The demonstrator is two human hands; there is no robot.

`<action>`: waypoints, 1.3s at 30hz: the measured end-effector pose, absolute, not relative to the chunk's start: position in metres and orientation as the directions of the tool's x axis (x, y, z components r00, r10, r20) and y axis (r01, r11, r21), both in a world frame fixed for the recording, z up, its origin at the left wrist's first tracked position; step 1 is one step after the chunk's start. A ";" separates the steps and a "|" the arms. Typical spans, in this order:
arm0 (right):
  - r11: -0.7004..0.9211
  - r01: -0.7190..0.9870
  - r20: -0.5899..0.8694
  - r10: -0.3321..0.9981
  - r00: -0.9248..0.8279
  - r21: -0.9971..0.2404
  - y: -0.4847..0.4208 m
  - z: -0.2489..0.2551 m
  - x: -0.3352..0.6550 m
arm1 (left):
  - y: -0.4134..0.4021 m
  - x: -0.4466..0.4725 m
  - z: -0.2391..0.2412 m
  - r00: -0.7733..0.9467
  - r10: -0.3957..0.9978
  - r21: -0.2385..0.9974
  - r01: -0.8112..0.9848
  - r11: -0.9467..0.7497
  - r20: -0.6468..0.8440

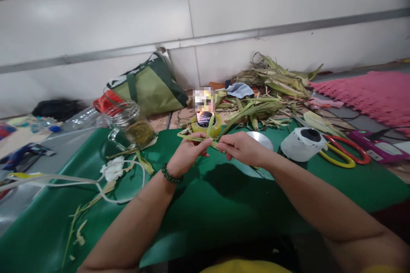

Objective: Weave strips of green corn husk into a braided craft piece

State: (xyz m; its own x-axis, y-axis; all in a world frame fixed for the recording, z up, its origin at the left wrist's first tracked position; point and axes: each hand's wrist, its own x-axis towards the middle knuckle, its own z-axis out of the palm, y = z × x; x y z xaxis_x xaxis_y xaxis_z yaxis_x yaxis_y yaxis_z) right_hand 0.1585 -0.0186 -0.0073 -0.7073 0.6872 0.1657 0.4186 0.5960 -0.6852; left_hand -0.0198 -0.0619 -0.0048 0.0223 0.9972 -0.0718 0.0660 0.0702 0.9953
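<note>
My left hand point(189, 152) and my right hand point(238, 146) meet over the green mat point(198, 226), both closed on one thin piece of corn husk point(200, 138). Strips of it stick out past my left fingers, one upward and one to the left. A green bead bracelet point(169, 175) circles my left wrist. Just behind my hands a phone point(205, 117) leans upright against a roll of yellowish tape point(217, 127). A silver disc point(261, 140), partly covered by my right wrist, lies on the mat.
Corn husks point(275, 79) are heaped at the back. On the right are a spool of white thread point(301, 143), scissors point(347, 153) with red and yellow handles, and pink cloth point(374, 94). A glass mug point(128, 130), a green bag point(153, 87) and a white cord point(120, 201) are on the left.
</note>
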 end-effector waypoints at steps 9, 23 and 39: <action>0.530 0.446 0.093 0.712 -0.696 -0.721 -0.012 -0.011 0.159 | -0.059 -0.024 -0.005 0.051 0.989 0.989 -0.042 0.142 -0.140; 0.729 0.483 0.467 0.682 -0.562 -0.485 -0.019 -0.013 0.160 | -0.061 -0.015 -0.015 0.173 0.985 0.944 0.322 -0.075 0.019; 0.902 0.318 0.595 0.431 -0.678 -0.291 -0.040 -0.026 0.144 | -0.062 0.002 -0.035 0.229 0.973 0.982 0.186 -0.040 -0.004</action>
State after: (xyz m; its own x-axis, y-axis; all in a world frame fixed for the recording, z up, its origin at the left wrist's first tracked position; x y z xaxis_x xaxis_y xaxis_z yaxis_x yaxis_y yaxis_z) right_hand 0.1441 -0.0400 -0.0257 -0.6780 0.4312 0.5953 0.3179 0.9022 -0.2914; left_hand 0.0020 -0.0621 -0.0354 0.2294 0.9733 -0.0037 0.1857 -0.0400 0.9818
